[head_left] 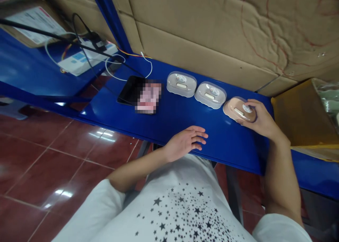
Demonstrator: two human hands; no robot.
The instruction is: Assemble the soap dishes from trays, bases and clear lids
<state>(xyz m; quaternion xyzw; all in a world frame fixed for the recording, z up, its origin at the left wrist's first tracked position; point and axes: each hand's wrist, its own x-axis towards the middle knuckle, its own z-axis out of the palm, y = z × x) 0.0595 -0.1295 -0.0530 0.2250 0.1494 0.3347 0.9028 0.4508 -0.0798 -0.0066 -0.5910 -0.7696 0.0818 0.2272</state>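
Note:
Three small oval plastic boxes with clear lids and round stickers stand in a slanting row on the blue shelf (pixel 180 129). The left box (pixel 181 83) and the middle box (pixel 210 94) are greyish white. The right box (pixel 239 109) is peach-coloured, and my right hand (pixel 261 119) grips its right end, thumb and fingers around it. My left hand (pixel 186 142) hovers over the front edge of the shelf, palm turned inward, fingers apart, holding nothing.
A phone or tablet (pixel 129 90) with a blurred-out screen lies to the left. White cable (pixel 115 77), a power strip (pixel 82 62) and a black plug (pixel 96 42) are farther left. On the right stands an open cardboard box (pixel 304 118) with plastic-wrapped items. Cardboard (pixel 196 33) lines the back.

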